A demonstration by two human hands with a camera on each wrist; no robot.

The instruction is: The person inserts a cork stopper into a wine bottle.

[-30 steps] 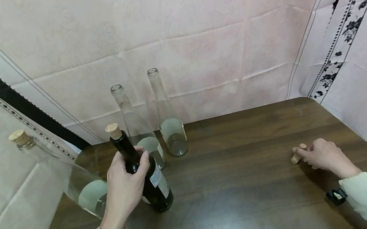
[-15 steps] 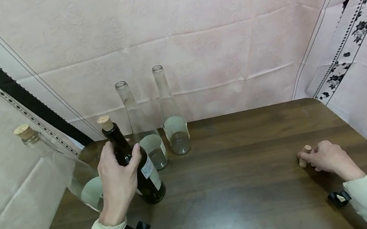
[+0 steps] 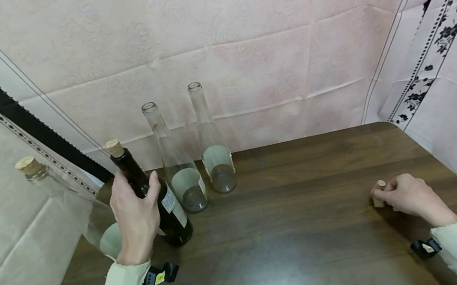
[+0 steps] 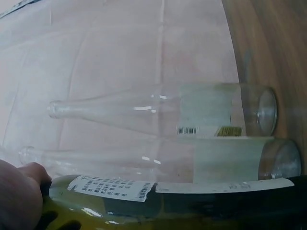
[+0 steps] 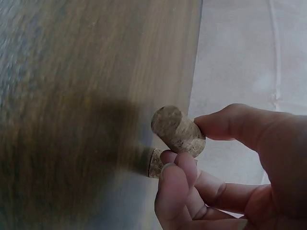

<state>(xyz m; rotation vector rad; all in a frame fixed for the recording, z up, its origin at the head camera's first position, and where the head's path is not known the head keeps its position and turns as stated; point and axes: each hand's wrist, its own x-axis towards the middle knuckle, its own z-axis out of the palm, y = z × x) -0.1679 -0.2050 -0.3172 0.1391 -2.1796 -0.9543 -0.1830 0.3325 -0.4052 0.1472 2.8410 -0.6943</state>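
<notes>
My left hand [image 3: 136, 219] grips the neck and shoulder of a dark wine bottle [image 3: 174, 220], which has a cork [image 3: 114, 148] in its mouth. White labels show on its side in the left wrist view. Whether its base touches the table is hard to tell. At the right, my right hand [image 3: 409, 197] pinches a cork [image 5: 178, 130] between thumb and fingers, low over the table. A second cork [image 5: 154, 164] shows behind the fingers in the right wrist view, partly hidden.
Two uncorked clear glass bottles, one nearer [image 3: 188, 184] and one farther [image 3: 218, 161], stand near the back edge of the wooden table [image 3: 293, 230]. A corked clear bottle [image 3: 63, 197] stands at the left, partly behind my left hand. Pale cloth [image 3: 261, 60] hangs around the table.
My left hand has moved the dark bottle leftward, away from the uncorked clear bottles and closer to the corked clear one. The cork in my right hand has turned more upright.
</notes>
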